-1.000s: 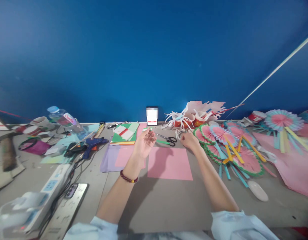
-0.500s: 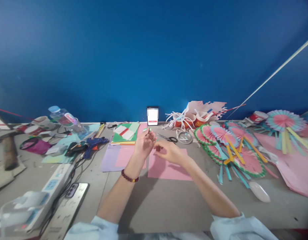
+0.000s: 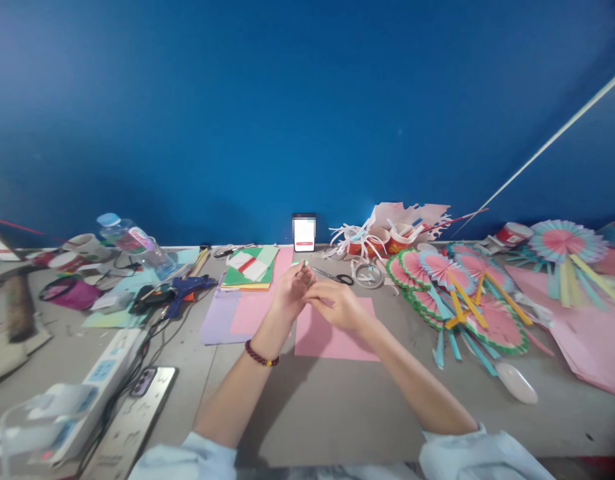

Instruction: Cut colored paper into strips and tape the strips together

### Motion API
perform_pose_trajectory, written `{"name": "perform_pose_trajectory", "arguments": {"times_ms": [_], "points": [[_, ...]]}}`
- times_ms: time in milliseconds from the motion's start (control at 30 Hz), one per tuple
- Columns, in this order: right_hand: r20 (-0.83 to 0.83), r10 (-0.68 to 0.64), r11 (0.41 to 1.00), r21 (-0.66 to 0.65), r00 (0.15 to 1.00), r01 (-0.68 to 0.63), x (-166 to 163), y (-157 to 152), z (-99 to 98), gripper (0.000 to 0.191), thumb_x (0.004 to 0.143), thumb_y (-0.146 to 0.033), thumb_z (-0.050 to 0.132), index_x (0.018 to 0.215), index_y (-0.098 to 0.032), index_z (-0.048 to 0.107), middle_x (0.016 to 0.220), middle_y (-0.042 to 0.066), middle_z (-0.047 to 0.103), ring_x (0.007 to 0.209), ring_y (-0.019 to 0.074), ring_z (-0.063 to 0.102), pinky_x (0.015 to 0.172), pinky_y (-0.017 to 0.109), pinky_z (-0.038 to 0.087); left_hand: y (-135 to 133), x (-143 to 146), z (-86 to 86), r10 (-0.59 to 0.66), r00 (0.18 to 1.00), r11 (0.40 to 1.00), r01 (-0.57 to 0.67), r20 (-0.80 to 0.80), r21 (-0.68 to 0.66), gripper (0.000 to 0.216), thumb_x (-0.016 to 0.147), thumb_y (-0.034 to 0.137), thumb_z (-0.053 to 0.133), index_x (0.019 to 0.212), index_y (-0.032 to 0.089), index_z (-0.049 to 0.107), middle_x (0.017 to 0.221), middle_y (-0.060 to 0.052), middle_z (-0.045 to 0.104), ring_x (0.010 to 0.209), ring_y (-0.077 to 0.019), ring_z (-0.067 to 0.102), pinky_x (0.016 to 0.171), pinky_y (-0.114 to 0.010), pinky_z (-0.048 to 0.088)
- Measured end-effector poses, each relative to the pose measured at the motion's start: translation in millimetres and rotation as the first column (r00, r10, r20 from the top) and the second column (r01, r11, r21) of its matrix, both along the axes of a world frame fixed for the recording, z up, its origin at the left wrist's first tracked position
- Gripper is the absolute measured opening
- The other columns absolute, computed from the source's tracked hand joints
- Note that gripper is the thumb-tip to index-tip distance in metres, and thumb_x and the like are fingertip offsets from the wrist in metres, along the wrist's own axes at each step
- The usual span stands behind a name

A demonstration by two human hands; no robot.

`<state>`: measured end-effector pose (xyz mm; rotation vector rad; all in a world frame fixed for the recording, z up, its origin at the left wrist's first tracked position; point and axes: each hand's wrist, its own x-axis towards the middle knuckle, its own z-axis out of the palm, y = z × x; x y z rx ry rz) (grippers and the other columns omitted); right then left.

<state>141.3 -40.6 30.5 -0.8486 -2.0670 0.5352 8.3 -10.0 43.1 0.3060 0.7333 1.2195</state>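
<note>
My left hand (image 3: 288, 293) is raised over the table with its fingers pinched on a small green paper strip (image 3: 303, 265). My right hand (image 3: 337, 303) has come beside it, fingers curled and touching the left hand's fingertips; what it holds, if anything, is hidden. Both hover above a pink paper sheet (image 3: 332, 337). Black-handled scissors (image 3: 336, 277) and a roll of clear tape (image 3: 368, 274) lie just beyond the hands.
Pink-and-green paper fans (image 3: 457, 293) cover the right side. A stack of coloured paper (image 3: 250, 268), a blue glue gun (image 3: 180, 290), a water bottle (image 3: 132, 243) and a power strip (image 3: 104, 370) lie left. A phone (image 3: 304, 232) leans on the blue wall.
My right hand left the tape roll at the right and came across to meet my left hand. The left hand stayed raised with the green strip.
</note>
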Motion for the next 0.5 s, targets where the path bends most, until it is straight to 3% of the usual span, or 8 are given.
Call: {"name": "perform_pose_trajectory", "arguments": {"times_ms": [167, 333, 433, 500], "points": [[-0.065, -0.245, 0.959, -0.16, 0.967, 0.232, 21, 15, 6.4, 0.022, 0.088, -0.028, 0.049, 0.079, -0.018, 0.066, 0.075, 0.005, 0.069, 0.069, 0.0162, 0.061, 0.065, 0.025, 0.045, 1, -4, 0.9, -0.023, 0.996, 0.996, 0.03, -0.084, 0.081, 0.024, 0.059, 0.025, 0.081, 0.065, 0.016, 0.06, 0.063, 0.001, 0.06, 0.061, -0.0098, 0.057, 0.061, -0.023, 0.045], [0.095, -0.515, 0.833, -0.179, 0.852, 0.524, 51, 39, -5.8, 0.039, 0.088, -0.039, 0.045, 0.059, -0.018, 0.061, 0.059, 0.004, 0.061, 0.062, 0.0173, 0.057, 0.065, 0.028, 0.044, 5, -12, -1.3, -0.052, 0.91, 0.968, 0.147, -0.411, 0.203, 0.025, 0.057, 0.03, 0.084, 0.065, 0.015, 0.065, 0.065, -0.001, 0.063, 0.064, -0.0108, 0.058, 0.064, -0.023, 0.045], [0.149, -0.55, 0.823, -0.071, 0.822, 0.564, 62, 50, -15.4, 0.023, 0.084, -0.028, 0.049, 0.083, -0.016, 0.069, 0.092, 0.011, 0.07, 0.091, 0.0246, 0.061, 0.086, 0.036, 0.044, 6, -12, -4.5, -0.027, 0.83, 0.932, 0.222, -0.557, 0.286, 0.026, 0.055, 0.029, 0.084, 0.072, 0.015, 0.07, 0.067, -0.002, 0.065, 0.063, -0.0114, 0.058, 0.063, -0.023, 0.044], [0.109, -0.526, 0.84, -0.088, 0.844, 0.535, 63, 53, -18.4, 0.028, 0.08, -0.023, 0.051, 0.102, -0.016, 0.067, 0.113, 0.013, 0.067, 0.107, 0.0259, 0.057, 0.095, 0.04, 0.04, 6, -10, -7.0, -0.009, 0.803, 0.905, 0.26, -0.596, 0.337, 0.03, 0.054, 0.025, 0.084, 0.08, 0.016, 0.072, 0.068, -0.002, 0.066, 0.065, -0.0127, 0.059, 0.065, -0.024, 0.045]]}}
